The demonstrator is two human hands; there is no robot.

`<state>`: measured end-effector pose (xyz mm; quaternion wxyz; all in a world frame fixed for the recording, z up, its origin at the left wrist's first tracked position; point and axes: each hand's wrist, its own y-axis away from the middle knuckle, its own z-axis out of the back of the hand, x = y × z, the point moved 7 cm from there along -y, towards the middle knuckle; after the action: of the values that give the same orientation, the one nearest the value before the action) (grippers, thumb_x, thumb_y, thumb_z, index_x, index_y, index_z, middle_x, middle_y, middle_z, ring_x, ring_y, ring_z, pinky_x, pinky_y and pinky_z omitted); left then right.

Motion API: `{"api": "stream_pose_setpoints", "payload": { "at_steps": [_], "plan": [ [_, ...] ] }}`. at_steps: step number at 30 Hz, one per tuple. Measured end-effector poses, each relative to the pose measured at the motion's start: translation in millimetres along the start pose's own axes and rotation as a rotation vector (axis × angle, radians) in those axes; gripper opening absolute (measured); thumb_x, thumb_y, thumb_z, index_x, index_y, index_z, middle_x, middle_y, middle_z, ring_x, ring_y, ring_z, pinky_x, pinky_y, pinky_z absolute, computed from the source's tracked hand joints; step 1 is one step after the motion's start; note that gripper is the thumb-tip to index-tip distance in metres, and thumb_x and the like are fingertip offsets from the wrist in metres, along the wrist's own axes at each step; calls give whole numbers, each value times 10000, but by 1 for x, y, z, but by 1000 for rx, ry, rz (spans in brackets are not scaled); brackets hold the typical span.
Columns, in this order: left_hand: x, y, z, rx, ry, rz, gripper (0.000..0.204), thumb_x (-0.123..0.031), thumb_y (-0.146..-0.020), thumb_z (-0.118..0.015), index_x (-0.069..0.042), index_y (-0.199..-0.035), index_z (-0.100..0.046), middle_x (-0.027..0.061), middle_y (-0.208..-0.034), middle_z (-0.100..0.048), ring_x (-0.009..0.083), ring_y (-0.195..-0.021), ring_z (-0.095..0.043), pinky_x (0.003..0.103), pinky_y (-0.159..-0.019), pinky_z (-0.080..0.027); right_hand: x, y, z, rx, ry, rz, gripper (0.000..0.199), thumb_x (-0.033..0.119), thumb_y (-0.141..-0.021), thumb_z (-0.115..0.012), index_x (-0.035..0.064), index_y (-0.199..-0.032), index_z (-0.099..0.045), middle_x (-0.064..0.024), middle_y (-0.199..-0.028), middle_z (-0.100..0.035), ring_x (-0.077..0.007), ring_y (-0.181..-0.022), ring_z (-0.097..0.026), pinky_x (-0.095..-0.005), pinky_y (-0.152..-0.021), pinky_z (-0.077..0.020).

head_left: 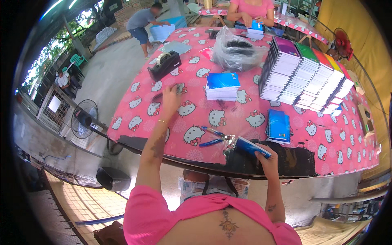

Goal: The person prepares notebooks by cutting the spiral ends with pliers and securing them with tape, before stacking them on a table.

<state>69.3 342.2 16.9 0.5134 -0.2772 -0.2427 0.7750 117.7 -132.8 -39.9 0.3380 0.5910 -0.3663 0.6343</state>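
My right hand [267,157] grips a small blue notebook [250,146] at the table's near edge, thumb on its cover. Farther left, my left hand [172,96] is down at the table with its fingers drawn together. Dark wire-like coils [157,97] lie beside it; what its fingertips hold is hidden. A pair of blue-handled pliers [218,138] rests left of the notebook, by a small cluster of shiny metal bits [229,143]. A few blue notebooks [278,126] lie right of my right hand, and a stack of blue-covered pads [222,86] stands mid-table.
A tape dispenser [165,65] stands beyond my left hand. Tall spiral notebook stacks [281,73] fill the right side, with a plastic bag [237,51] behind the pads. Across the table, a person in pink [251,10] handles blue notebooks. A fan [83,118] stands off the left edge.
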Motion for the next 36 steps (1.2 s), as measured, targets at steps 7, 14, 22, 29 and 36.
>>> {"api": "stream_pose_setpoints", "payload": {
  "at_steps": [7,14,22,29,36],
  "plan": [
    [14,12,-25,24,-102,-77,187,-191,-927,-632,-14,-986,-644,144,-1021,-651,355,-964,-630,438,-814,-528,8,-6,-2,-14,-45,27,277,41,-903,-703,-13,-1175,-699,-22,-1028,-690,-74,-919,-581,-234,-822,-462],
    [-17,23,1,19,-23,-30,243,-68,-849,-621,-54,-1085,-562,140,-954,-579,355,-887,-615,484,-735,-505,9,-8,-9,22,15,4,280,70,-915,-713,21,-1190,-694,-11,-953,-682,-37,-660,-553,-203,-581,-441],
    [-224,85,50,407,912,-155,161,-63,-909,-685,-30,-1062,-721,114,-839,-659,239,-708,-636,334,-625,-495,5,-9,-3,-6,16,62,262,82,-937,-692,38,-1195,-694,16,-835,-657,-17,-505,-464,-199,-448,-346],
    [-225,92,43,353,831,-156,166,-132,-920,-703,-19,-1039,-730,98,-758,-645,209,-635,-608,320,-587,-473,4,-9,-5,-17,15,78,264,117,-939,-705,45,-1193,-696,12,-859,-661,-23,-502,-464,-200,-445,-350],
    [-210,89,7,584,817,81,219,-218,-974,-655,-7,-996,-713,104,-676,-629,205,-578,-594,328,-557,-456,4,-8,-4,5,11,50,262,128,-939,-709,42,-1186,-698,2,-897,-670,-17,-526,-474,-198,-456,-362]
  ]
}}
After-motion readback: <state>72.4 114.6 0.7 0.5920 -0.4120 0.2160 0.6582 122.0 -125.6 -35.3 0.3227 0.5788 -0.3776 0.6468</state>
